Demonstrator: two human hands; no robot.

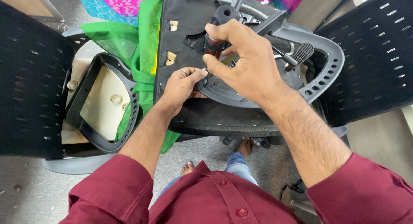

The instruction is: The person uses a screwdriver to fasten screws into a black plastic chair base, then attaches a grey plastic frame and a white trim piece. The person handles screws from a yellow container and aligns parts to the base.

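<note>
An office chair seat (215, 116) lies upside down in front of me, its black underside and grey armrest frame (327, 73) facing up. My right hand (241, 60) grips a screwdriver with a red and black handle (214, 44), held upright over the seat's underside near the metal mechanism plate (262, 26). My left hand (183, 84) rests on the seat just below the tool, fingertips pinched near its tip. The tip itself is hidden by my fingers.
A black mesh chair back (30, 82) stands at the left, another mesh back (370, 56) at the right. A second upturned seat with a black armrest loop (103, 103) lies left, beside green cloth (137, 43). My bare feet (189, 167) stand on the grey floor.
</note>
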